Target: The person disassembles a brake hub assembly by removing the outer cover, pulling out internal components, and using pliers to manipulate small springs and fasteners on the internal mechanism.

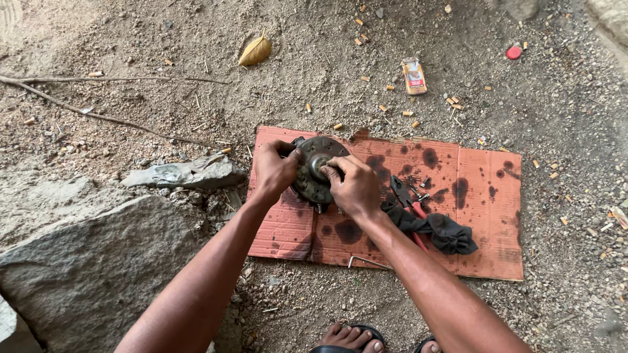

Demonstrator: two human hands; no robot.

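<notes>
My left hand [275, 171] gripped the rim of a round, greasy metal hub [316, 171], fingers curled tight around its edge, while my right hand [353, 186] pinched at its raised centre. The hub stood on a flat, oil-spotted sheet of reddish cardboard [484, 216] laid on gravelly dirt. Just right of it lay red-handled pliers [407, 199] and a crumpled dark rag [441, 230]. A rough grey boulder [91, 261] sat at the left.

Both forearms reach forward, the left hand [273, 171] and right hand [354, 187] curled in a closed grip, knuckles up.
</notes>
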